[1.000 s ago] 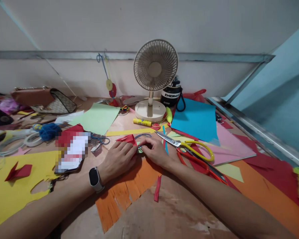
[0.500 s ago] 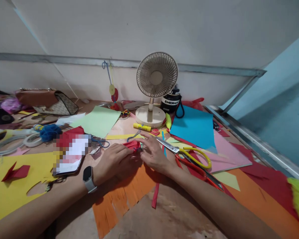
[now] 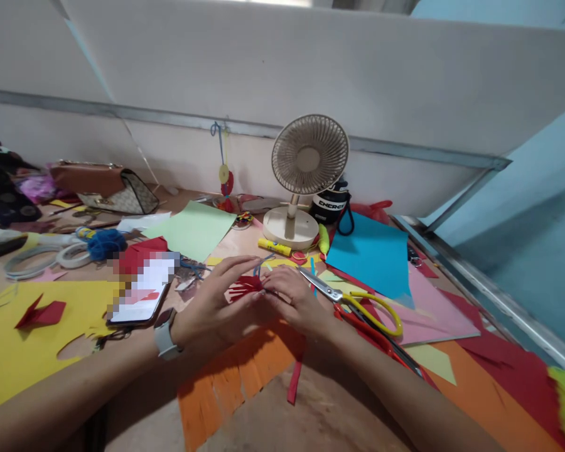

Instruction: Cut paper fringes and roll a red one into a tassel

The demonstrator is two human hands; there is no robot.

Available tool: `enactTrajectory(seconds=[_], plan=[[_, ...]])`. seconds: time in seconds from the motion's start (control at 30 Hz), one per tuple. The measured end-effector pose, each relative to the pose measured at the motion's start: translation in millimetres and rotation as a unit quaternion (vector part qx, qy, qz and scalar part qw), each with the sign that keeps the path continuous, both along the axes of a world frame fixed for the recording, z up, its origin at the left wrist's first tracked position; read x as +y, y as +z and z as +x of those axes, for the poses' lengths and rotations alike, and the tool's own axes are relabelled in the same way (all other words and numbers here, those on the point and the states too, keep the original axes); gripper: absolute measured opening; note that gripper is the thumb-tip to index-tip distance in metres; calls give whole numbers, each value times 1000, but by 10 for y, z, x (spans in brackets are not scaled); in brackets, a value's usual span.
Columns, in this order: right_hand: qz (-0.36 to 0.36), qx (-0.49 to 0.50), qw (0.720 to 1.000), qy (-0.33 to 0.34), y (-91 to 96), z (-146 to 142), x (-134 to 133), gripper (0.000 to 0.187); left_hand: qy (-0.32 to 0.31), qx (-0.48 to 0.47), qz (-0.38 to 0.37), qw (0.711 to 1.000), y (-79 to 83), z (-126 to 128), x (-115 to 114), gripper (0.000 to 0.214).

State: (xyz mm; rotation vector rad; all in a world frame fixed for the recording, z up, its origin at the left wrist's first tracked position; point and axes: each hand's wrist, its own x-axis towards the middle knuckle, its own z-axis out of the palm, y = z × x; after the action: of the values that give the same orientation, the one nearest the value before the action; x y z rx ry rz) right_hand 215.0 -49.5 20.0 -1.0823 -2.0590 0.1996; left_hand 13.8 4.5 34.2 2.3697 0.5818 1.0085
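My left hand (image 3: 216, 307) and my right hand (image 3: 294, 301) meet just above the table and together pinch a small red fringed paper piece (image 3: 245, 287). A thin blue strand (image 3: 262, 263) curls up from that piece. My left wrist carries a grey smartwatch (image 3: 164, 336). Under both hands lies an orange paper sheet (image 3: 230, 370) cut into a fringe, with a loose red paper strip (image 3: 294, 382) beside it.
Yellow-handled scissors (image 3: 353, 300) and red-handled scissors (image 3: 381, 339) lie right of my hands. A phone (image 3: 144, 290), yellow sheet (image 3: 23, 339), green sheet (image 3: 193, 229), blue sheet (image 3: 370, 254), glue stick (image 3: 274, 247), desk fan (image 3: 306, 169), tape rolls (image 3: 70, 254) and a bag (image 3: 108, 188) crowd the table.
Both hands have lifted the red fringed piece slightly off the table and the left fingers have spread around it. The camera has tilted upward.
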Motion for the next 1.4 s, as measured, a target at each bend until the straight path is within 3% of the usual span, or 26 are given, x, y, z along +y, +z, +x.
enactTrajectory(seconds=[0.13,0.27,0.47,0.67,0.93,1.03,1.23,1.4], plan=[[5,-56,998,13,62,23,-18,12,-64,24,-13,998,16,-10,53,31],[0,-85,996,-22,83,18,-37,12,-59,5,-4,998,25,-21,54,13],[21,-115,989,-87,117,-94,-120,12,3,19,61,998,-66,-5,1,10],[0,-121,986,-115,128,-127,-155,14,57,-46,26,997,-100,29,-68,20],[-13,-113,988,-101,99,-120,-154,13,-11,-20,135,991,-74,-12,-35,35],[-4,-109,989,-96,116,-121,-160,14,-18,-32,96,995,-35,0,-41,31],[12,-113,990,-88,160,-133,-164,13,-22,-93,-91,991,-27,20,31,21],[40,-106,990,-78,191,-141,-170,13,-43,-98,-96,990,-26,23,58,12]])
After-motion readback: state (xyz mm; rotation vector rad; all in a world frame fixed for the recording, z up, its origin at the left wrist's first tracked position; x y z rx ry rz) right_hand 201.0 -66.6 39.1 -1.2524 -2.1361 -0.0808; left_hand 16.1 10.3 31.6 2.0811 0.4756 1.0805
